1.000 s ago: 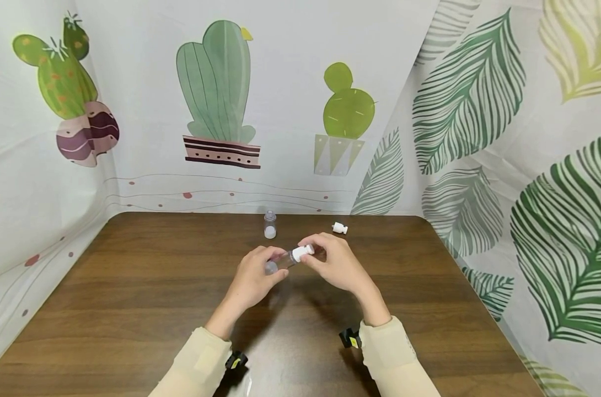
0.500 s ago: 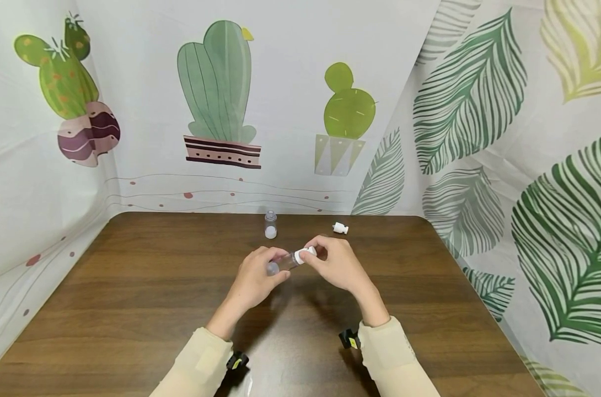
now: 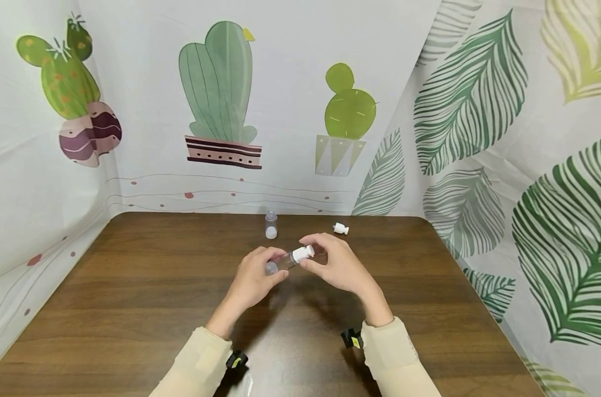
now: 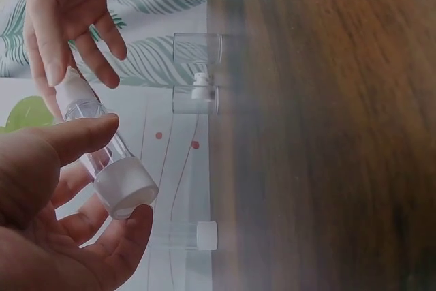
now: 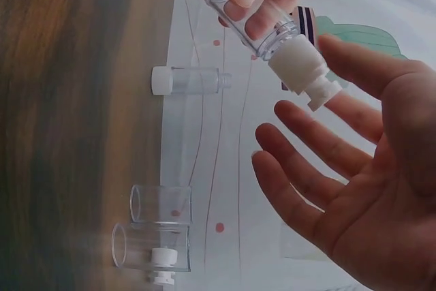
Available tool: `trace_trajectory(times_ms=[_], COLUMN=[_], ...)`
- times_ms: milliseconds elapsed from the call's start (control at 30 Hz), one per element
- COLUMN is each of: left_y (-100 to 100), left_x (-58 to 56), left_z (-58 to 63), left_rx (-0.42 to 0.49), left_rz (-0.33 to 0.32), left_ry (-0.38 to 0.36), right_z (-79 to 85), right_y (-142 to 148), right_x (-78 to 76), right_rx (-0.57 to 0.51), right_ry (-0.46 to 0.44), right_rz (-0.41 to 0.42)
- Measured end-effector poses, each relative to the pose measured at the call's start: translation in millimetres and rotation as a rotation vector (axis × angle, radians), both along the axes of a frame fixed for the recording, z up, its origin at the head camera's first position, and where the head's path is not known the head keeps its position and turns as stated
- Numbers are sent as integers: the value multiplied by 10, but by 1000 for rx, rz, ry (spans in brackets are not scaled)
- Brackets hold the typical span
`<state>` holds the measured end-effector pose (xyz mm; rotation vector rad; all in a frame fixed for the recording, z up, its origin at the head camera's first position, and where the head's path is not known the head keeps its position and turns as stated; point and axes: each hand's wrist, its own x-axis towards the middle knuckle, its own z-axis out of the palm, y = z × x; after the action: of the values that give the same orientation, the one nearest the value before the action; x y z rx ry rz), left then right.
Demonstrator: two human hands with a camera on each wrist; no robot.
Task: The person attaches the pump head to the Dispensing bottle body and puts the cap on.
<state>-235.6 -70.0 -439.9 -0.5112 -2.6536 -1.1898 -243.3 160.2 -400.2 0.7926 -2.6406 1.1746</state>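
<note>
My left hand (image 3: pixel 261 275) grips a clear bottle (image 5: pixel 245 15) with a white base (image 4: pixel 126 185), between thumb and fingers. The bottle is tilted above the table, its neck toward the right. A white pump head (image 3: pixel 302 253) sits on that neck. Around the pump head, my right hand (image 3: pixel 337 262) has its fingers spread and loosely bent. In the right wrist view the thumb tip is right beside the white collar, while the other fingers stand apart from it.
A second clear bottle (image 3: pixel 271 225) without a pump head stands upright at the back of the brown table (image 3: pixel 156 309). To its right lies another white pump head (image 3: pixel 341 228). Two clear cylindrical covers (image 5: pixel 160 204) show in the wrist views. A printed cloth backdrop (image 3: pixel 290 110) rises behind.
Half a second ago my right fingers pinched the pump head; now they have spread off it. The bottle has shifted only slightly in my left hand's grip.
</note>
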Motion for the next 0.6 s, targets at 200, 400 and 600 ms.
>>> trace_trajectory(times_ms=[200,400,600], left_y=[-15,-29,-32], left_x=[-6,-3,0], left_z=[-1,2,16], left_rx=[-2,16,30], left_rz=[-1,15,27], left_ry=[4,-11,-19], right_z=[-1,-3,16], right_y=[-29,-44,-37], right_x=[13,10,3], right_rx=[-24,-5,5], right_ry=[25,42,56], right_rz=[62,54,35])
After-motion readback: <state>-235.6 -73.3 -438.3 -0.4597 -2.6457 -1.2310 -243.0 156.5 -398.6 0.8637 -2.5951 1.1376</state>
